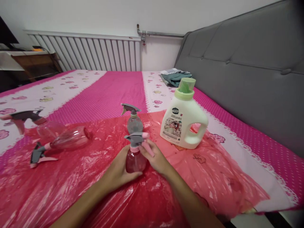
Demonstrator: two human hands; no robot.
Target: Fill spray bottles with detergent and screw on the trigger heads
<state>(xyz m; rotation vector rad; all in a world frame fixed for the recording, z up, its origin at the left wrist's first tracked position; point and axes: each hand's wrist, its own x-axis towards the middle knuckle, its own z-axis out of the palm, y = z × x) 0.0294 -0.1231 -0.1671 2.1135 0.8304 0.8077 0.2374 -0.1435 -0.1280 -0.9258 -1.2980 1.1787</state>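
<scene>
A pink spray bottle with a grey and pink trigger head stands upright in front of me on a red plastic sheet. My left hand is wrapped round the bottle's body, thumb across its front. At the trigger head, my right hand has its fingers closed about the pink trigger side; its fingertips are partly hidden behind the head. Just behind stands a clear spray bottle with a grey trigger head. To the right of my hands is a white detergent jug with a green cap.
Two pink spray bottles lie at the left, one nearer and one farther. Folded clothes rest by the grey padded headboard. A radiator lines the wall behind the bed, whose cover is pink and white.
</scene>
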